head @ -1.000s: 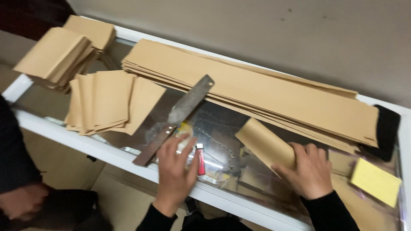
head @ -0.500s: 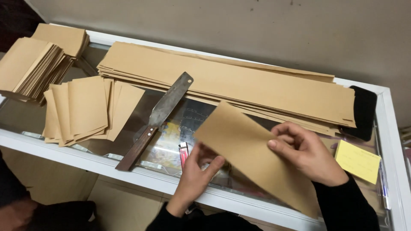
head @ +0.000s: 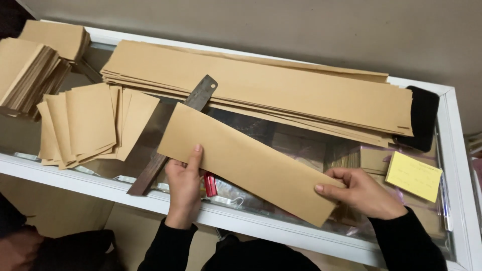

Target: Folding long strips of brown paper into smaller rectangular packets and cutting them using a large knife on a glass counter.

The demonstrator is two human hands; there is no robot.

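- Glass-topped case (head: 454, 130) holds packets we cannot identify.
- Our left hand (head: 185, 186) and right hand (head: 362, 193) pinch a brown paper strip (head: 251, 161), long axis ten to four o'clock.

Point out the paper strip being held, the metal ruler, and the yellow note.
paper strip (head: 251, 160), head view, middle of its flat face.
metal ruler (head: 201, 95), head view, upper end near the hole.
yellow note (head: 413, 176), head view, centre of the sheet.
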